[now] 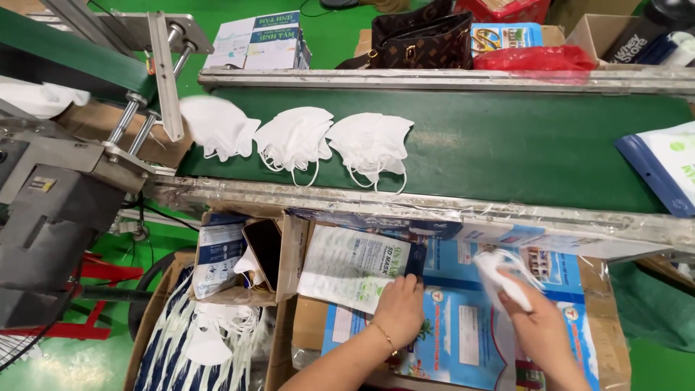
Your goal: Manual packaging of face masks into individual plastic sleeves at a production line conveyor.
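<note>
Here, right hand around mask

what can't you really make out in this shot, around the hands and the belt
- Head view: how many masks the right hand grips; its fingers wrap the white bundle.
- The pouch under the left hand: its lower corner is covered by the hand.
- The leftmost mask on the green belt: motion blurred, partly behind a metal bracket.
- The blue-edged bag: cut off by the right edge.

Green conveyor belt carries three white masks in row, blue-edged pouch at right.
</note>
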